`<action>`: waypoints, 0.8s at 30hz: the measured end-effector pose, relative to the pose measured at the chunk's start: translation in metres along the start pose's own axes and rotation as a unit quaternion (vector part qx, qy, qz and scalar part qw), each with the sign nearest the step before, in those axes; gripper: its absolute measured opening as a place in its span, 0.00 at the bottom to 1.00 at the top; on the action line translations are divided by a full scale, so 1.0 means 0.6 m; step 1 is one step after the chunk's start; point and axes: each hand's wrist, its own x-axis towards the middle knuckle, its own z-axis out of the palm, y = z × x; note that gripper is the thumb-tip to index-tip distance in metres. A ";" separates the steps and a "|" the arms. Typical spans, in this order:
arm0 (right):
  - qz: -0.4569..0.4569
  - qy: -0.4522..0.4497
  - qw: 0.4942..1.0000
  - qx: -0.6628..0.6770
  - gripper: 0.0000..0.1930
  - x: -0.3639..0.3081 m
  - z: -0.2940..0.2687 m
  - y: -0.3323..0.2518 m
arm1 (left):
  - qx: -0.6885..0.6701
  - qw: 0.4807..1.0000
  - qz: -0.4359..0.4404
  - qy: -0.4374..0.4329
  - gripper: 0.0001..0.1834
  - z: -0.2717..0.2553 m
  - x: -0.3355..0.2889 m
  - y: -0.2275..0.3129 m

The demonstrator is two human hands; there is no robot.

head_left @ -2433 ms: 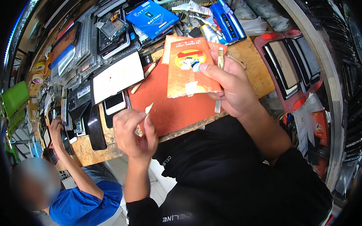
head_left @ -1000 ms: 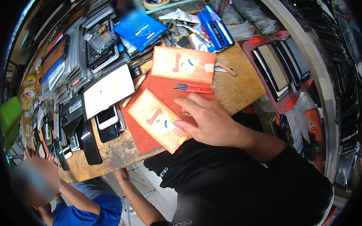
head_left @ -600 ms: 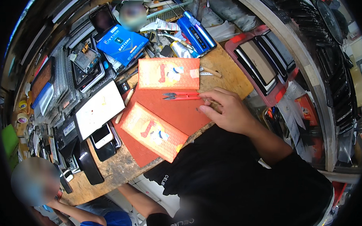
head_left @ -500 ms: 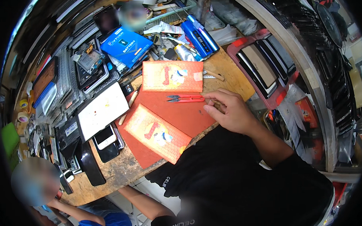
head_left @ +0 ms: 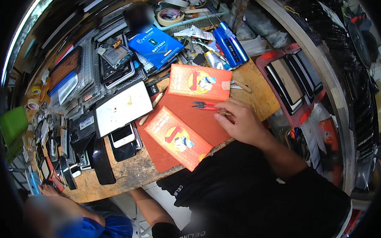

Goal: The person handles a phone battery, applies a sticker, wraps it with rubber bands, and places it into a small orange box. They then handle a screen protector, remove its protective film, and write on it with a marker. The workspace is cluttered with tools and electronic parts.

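My right hand [head_left: 241, 120] is over the right part of a red mat [head_left: 195, 131], its fingers closed on the handle end of red thread snips [head_left: 204, 105]. The dark blades point left. Just above the snips lies an orange padded envelope [head_left: 185, 79]; a second one [head_left: 162, 122] rests slanted at the mat's lower left. Both have a cartoon print. My left forearm [head_left: 151, 206] reaches up to the table's front edge, where my left hand is out of sight.
Left of the mat are a white-topped panel [head_left: 123, 108], phones [head_left: 123, 136] and stacked device parts. A blue battery box [head_left: 156, 46], blue electric tools [head_left: 230, 46] and a green basket [head_left: 187, 23] stand behind. A pink bin [head_left: 297, 115] is at right. Another person's hand [head_left: 48, 190] is at lower left.
The view has shifted, so the table sits further right in it. My right fingers now cover more of the snips' handle. The other person's hand now shows at the table edge.
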 end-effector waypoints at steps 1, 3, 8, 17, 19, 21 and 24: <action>-0.004 0.013 1.000 0.010 0.11 -0.001 -0.006 0.004 | 0.004 1.000 0.002 0.001 0.28 -0.001 0.001 0.001; 0.007 0.022 1.000 0.016 0.11 -0.003 -0.020 0.010 | 0.012 1.000 0.009 -0.001 0.28 -0.002 0.000 0.001; 0.018 0.033 0.999 -0.021 0.10 -0.008 -0.040 0.019 | 0.024 0.999 0.021 0.003 0.29 -0.006 -0.002 0.007; -0.021 0.059 0.998 -0.007 0.09 0.004 -0.030 0.027 | 0.045 0.998 0.049 0.006 0.30 -0.020 0.001 0.012; -0.026 0.077 0.997 0.011 0.09 0.013 -0.034 0.032 | 0.047 0.998 0.052 0.006 0.31 -0.022 0.004 0.015; -0.030 0.076 0.994 -0.076 0.20 0.026 -0.046 0.037 | 0.048 0.997 0.058 0.002 0.31 -0.024 0.007 0.020; -0.092 0.112 0.972 -0.185 0.36 0.061 -0.057 0.043 | 0.055 0.996 0.065 0.002 0.31 -0.024 0.017 0.024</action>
